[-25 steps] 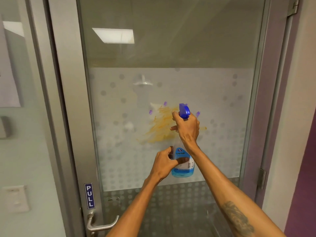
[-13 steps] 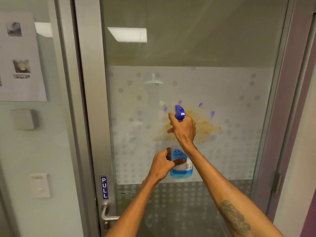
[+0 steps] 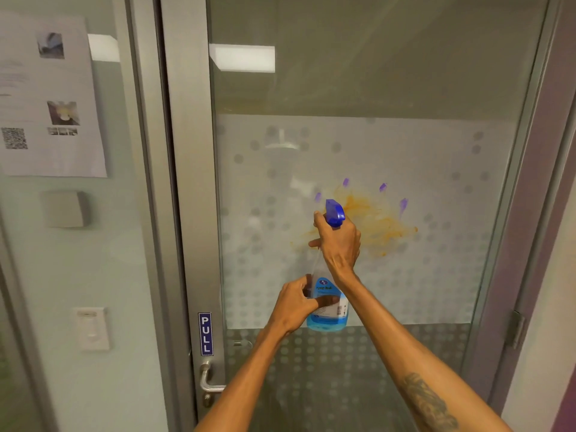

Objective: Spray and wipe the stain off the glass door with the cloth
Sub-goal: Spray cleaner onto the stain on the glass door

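An orange stain is smeared on the frosted band of the glass door, ringed by several small purple marks. A clear spray bottle with blue liquid and a blue nozzle is held upright in front of the stain's left part. My right hand is wrapped around the bottle's neck at the trigger. My left hand grips the bottle's lower body. No cloth is in view.
The door's metal frame carries a blue PULL label and a lever handle at lower left. Left of it, a wall panel holds a paper notice, a grey box and a white switch. A hinge sits at right.
The view has swung left, so the door and stain sit further right in frame. Both hands keep the same grip on the bottle.
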`<state>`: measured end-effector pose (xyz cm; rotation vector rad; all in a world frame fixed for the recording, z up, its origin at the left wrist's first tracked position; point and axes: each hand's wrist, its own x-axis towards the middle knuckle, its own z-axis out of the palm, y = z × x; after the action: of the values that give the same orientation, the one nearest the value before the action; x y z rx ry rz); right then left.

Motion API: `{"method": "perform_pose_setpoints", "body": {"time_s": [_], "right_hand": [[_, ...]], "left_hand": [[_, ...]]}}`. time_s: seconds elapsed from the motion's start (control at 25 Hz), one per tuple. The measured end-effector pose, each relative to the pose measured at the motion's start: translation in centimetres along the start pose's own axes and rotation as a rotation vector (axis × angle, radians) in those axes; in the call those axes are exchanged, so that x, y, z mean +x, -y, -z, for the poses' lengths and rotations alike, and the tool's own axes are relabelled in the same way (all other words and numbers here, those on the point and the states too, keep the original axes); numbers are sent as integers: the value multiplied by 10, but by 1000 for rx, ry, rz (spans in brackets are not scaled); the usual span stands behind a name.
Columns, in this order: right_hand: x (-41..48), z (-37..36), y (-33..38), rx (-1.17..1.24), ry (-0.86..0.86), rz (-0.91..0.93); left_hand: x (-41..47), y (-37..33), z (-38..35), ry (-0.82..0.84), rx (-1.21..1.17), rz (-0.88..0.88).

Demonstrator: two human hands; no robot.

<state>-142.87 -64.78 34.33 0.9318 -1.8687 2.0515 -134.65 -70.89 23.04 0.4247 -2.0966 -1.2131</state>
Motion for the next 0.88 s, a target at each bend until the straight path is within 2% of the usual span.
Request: {"method": "perform_pose_setpoints", "body": {"time_s": [0.16, 0.28, 0.44, 0.68, 0.88], "right_hand": [[-2, 4, 8, 14, -32, 2], [-11, 9, 16, 10, 0, 51], [-40, 7, 20, -61, 28, 27], [-86, 4, 33, -297, 273, -66], [-125, 18, 56, -316, 521, -81]], "left_hand": [[0, -10, 7, 26, -6, -25], [-2, -12, 9, 37, -4, -32], [-18, -3, 13, -1, 24, -19], [-70, 1, 43, -99, 49, 74], [-128, -6, 63, -139, 26, 141]]}}
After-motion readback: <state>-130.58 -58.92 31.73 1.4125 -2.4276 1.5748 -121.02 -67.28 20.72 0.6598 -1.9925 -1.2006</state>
